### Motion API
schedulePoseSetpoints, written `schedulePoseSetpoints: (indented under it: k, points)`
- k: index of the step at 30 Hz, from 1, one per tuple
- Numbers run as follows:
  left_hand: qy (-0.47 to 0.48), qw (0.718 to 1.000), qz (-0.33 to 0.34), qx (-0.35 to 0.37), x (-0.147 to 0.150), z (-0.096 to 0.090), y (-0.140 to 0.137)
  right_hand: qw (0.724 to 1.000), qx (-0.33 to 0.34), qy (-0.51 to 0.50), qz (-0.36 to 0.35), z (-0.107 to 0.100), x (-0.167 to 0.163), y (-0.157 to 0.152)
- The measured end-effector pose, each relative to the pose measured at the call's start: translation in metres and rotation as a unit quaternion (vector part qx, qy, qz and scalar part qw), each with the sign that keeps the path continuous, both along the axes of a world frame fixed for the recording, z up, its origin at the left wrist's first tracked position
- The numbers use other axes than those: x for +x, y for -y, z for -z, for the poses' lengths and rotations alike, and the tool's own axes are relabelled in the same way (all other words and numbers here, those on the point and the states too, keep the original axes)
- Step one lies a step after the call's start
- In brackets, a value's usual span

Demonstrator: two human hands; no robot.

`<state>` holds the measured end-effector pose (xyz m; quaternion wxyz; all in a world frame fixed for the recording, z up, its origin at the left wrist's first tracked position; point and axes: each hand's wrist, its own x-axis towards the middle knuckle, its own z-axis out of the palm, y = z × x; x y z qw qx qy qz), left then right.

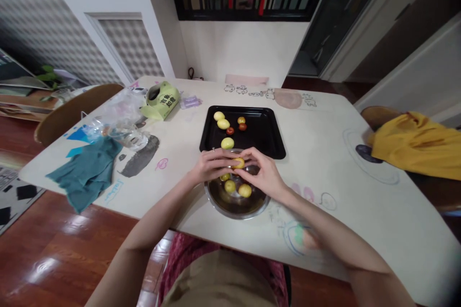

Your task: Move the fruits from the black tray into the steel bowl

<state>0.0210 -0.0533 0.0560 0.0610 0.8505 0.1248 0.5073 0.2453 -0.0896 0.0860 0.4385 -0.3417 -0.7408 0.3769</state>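
My left hand (pixel 215 165) and my right hand (pixel 265 173) hold a small orange-yellow round fruit (pixel 238 163) between their fingertips. Both are over the far side of a shiny metal bowl (pixel 242 215). Inside the bowl lie several yellow fruits, among them a round one (pixel 245 190) and a greener one (pixel 229 186); my fingers partly cover its far part. Just beyond stands a black tray (pixel 255 136). On it are oval pale yellow fruits (pixel 223 124), a red tomato-like fruit (pixel 242 127) and an orange one (pixel 241 120).
At the left of the white table (pixel 187 153) lie a teal cloth (pixel 90 170), a clear plastic container (pixel 131 136) and a green carton (pixel 163 100). A purple item (pixel 190 101) is beside the carton. A yellow garment (pixel 418 146) hangs over a chair at the right.
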Motion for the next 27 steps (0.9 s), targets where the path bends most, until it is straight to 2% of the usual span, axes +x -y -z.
schedulePoseSetpoints:
  k: [4, 8, 11, 15, 27]
  points:
    - [-0.006, 1.0, 0.016, -0.019, -0.006, -0.002, 0.0, 0.993, 0.055, 0.096, -0.045, -0.005, 0.009, -0.005]
    - [0.0, 1.0, 0.018, -0.025, -0.01, -0.004, 0.0, 0.957, 0.102, 0.24, -0.128, -0.008, 0.017, -0.008]
    - [-0.009, 0.999, 0.017, -0.035, -0.01, -0.005, 0.0, 0.932, 0.118, 0.306, -0.155, -0.005, 0.018, -0.008]
    - [-0.018, 0.998, 0.025, -0.063, -0.009, -0.004, 0.0, 0.919, 0.134, 0.337, -0.157, 0.0, 0.014, -0.006]
    - [-0.018, 0.996, 0.035, -0.077, -0.008, -0.003, 0.001, 0.914, 0.148, 0.342, -0.163, 0.013, 0.011, -0.007]
